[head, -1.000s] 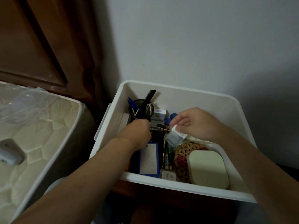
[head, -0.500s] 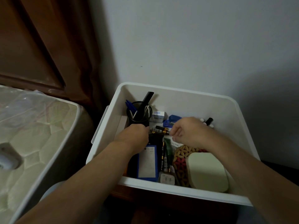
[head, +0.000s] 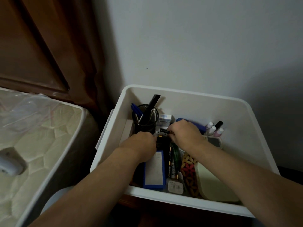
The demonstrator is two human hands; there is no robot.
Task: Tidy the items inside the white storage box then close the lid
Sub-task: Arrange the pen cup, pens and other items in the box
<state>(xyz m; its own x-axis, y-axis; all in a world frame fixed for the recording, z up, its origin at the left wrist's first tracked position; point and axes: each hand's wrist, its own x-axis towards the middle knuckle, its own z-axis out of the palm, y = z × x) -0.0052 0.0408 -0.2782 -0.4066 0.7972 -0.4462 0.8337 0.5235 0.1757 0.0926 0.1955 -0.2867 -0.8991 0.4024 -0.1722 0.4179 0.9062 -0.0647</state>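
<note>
The open white storage box (head: 188, 94) stands against the wall. Both my hands are inside it. My left hand (head: 141, 145) and my right hand (head: 185, 133) meet over a few dark batteries (head: 163, 132), their curled fingers pinching the ends. Behind my left hand stands a black mesh pen cup (head: 144, 124) with a comb (head: 154, 100). A blue-edged box (head: 154, 172), a green tube (head: 175, 154), a woven coaster (head: 188, 169) and a cream case (head: 213, 182) lie in front.
Nail polish bottles (head: 214, 128), a phone (head: 213, 141) and a blue stapler (head: 196, 125) sit at the box's back right. A white flat piece (head: 105, 128) leans on the box's left outer side. A mattress (head: 41, 145) lies at the left.
My right hand has lowered the small clear bag into the box and moved left to the batteries. My left hand stays beside the pen cup.
</note>
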